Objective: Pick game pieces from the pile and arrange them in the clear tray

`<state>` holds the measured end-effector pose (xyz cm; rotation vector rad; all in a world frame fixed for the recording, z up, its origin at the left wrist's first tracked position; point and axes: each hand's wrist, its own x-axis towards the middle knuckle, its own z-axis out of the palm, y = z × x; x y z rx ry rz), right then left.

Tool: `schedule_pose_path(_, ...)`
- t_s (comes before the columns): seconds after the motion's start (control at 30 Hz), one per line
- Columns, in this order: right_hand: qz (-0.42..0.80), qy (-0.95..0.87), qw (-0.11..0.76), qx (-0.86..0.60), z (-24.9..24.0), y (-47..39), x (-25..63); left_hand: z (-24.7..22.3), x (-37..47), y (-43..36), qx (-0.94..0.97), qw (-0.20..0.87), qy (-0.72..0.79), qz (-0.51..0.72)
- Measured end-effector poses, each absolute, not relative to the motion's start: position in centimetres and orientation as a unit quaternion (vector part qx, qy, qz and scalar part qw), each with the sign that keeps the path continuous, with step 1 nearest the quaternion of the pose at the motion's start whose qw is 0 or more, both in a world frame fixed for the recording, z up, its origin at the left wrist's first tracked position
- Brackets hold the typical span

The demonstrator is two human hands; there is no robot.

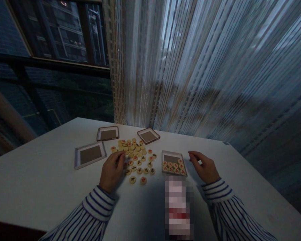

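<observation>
From my end, through the head camera, I take the red-piece tray [172,158] as my landmark; it rests on the white table [45,180], in front of the person, and its near part holds red-marked pieces [175,165] in two rows of four, with one more behind them at the right side. To the right of this tray, and apart from it, I see the right hand [205,167], raised over the table with its fingers loosely curved and the thumb a little parted from them. Well to the left of the tray is the left hand [112,170], back upward, its fingers bent over the edge of the loose pieces [132,147]; the light is dim there, so I cannot tell whether its fingertips pinch a piece or only hover. Those loose pieces lie left of the tray, bunched and overlapping at the far side, many with plain faces up, and spread out singly nearer the person, with red or black characters showing. A black-marked piece [132,180] and a red-marked piece [143,180] lie closest to the person, left of the tray and nearer than its front wall. Behind and left of the tray I see a tilted-square tray [148,136]; farther left are a back tray [108,134] and a larger-looking tray [90,155]. Beyond the landmark hangs a string curtain [190,67].
</observation>
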<state>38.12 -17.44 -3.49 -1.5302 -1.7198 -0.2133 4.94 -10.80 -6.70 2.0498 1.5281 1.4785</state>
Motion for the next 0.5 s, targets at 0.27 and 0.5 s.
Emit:
schedule_pose_path(0.27,-0.062,-0.744,0.354,-0.563,0.5,-15.8,35.1,-6.0,5.1,-11.3,0.657,0.14,0.535,0.512)
schedule_pose_path(0.5,-0.046,-0.784,0.332,-0.523,3.8,-14.4,31.8,-6.5,4.9,-10.8,0.672,0.101,0.539,0.498)
